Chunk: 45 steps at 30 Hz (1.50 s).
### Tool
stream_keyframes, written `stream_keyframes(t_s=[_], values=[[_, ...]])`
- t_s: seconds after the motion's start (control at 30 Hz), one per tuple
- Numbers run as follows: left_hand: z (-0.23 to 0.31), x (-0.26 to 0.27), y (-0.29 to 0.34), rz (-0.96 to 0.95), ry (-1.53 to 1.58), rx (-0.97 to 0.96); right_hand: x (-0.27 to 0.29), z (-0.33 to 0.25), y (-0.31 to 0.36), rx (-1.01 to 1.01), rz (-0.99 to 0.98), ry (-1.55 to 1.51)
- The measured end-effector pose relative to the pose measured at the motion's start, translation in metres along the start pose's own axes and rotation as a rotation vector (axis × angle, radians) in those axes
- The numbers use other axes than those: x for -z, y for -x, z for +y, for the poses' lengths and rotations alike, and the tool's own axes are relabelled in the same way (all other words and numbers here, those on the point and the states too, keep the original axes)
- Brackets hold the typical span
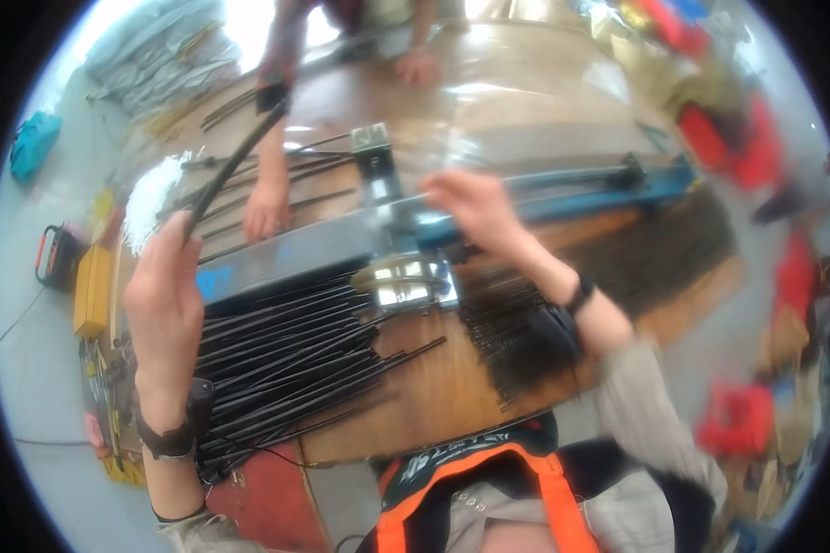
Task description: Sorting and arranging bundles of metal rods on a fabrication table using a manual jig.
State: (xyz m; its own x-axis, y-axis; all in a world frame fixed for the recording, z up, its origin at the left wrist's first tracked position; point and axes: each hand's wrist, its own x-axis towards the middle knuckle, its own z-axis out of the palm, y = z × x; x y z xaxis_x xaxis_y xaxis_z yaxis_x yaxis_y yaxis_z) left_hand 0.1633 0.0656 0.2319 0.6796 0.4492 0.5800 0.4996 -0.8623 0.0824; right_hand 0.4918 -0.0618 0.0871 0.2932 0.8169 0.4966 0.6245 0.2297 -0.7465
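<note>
My left hand is closed round the lower end of a long black rod, which slants up and to the right. A long metal fixture with a grey rail and a blue bar runs across the table. Just above its middle, beside the blue bar, is my right hand; its fingers are smeared by motion. At the fixture's centre sits a shiny metal block, and a dark upright part rises behind it. Many black rods lie in a pile below the rail, right of my left wrist.
Across the table a co-worker's hand rests near more loose rods. Dark, thin, ridged pieces cover the right side of the wooden table. A white heap and a yellow box are at left. Red bins stand at right.
</note>
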Motion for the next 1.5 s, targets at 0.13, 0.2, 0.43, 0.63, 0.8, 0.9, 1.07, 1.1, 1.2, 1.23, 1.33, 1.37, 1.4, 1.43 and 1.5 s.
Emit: stream_keyframes(t_s=[0.13, 0.2, 0.43, 0.63, 0.8, 0.9, 1.07, 1.1, 1.2, 1.23, 1.33, 1.37, 1.4, 1.43, 1.5], values=[[-0.015, 0.007, 0.029, 0.033, 0.104, 0.075, -0.029, -0.015, -0.044, 0.197, -0.092, -0.073], [-0.021, 0.015, 0.045, 0.006, 0.077, 0.123, -0.040, -0.012, -0.056, 0.316, -0.115, -0.069], [-0.037, -0.001, 0.065, -0.061, 0.071, 0.215, -0.066, -0.027, -0.075, 0.146, -0.480, 0.142], [-0.051, -0.018, 0.057, -0.123, 0.057, 0.200, -0.034, 0.007, -0.055, 0.509, -0.015, 0.591], [-0.056, -0.043, 0.053, -0.309, -0.051, 0.165, 0.107, 0.086, 0.018, 0.365, 0.059, 0.874], [-0.031, -0.096, 0.023, -0.322, -0.011, -0.031, 0.164, 0.088, 0.039, 0.356, 0.114, 1.007], [0.010, -0.171, -0.019, -0.338, 0.203, -0.128, 0.191, 0.103, 0.066, 0.069, 0.130, 1.015], [0.008, -0.170, -0.019, -0.332, 0.167, -0.104, 0.193, 0.112, 0.066, 0.028, 0.086, 1.090], [0.011, -0.173, -0.017, -0.321, 0.230, -0.040, 0.202, 0.133, 0.075, 0.069, 0.142, 0.955], [0.010, -0.175, -0.018, -0.323, 0.221, -0.034, 0.202, 0.139, 0.075, 0.082, 0.168, 0.896], [0.007, -0.183, -0.019, -0.314, 0.304, -0.040, 0.194, 0.149, 0.074, 0.113, 0.210, 0.906], [0.007, -0.185, -0.019, -0.311, 0.302, -0.041, 0.192, 0.148, 0.073, 0.127, 0.233, 0.918], [0.007, -0.187, -0.017, -0.276, 0.332, -0.024, 0.191, 0.146, 0.072, 0.130, 0.236, 0.919], [0.008, -0.189, -0.015, -0.241, 0.362, -0.007, 0.189, 0.144, 0.071, 0.159, 0.241, 0.930], [0.009, -0.192, -0.013, -0.200, 0.392, 0.008, 0.186, 0.138, 0.069, 0.217, 0.250, 0.952]])
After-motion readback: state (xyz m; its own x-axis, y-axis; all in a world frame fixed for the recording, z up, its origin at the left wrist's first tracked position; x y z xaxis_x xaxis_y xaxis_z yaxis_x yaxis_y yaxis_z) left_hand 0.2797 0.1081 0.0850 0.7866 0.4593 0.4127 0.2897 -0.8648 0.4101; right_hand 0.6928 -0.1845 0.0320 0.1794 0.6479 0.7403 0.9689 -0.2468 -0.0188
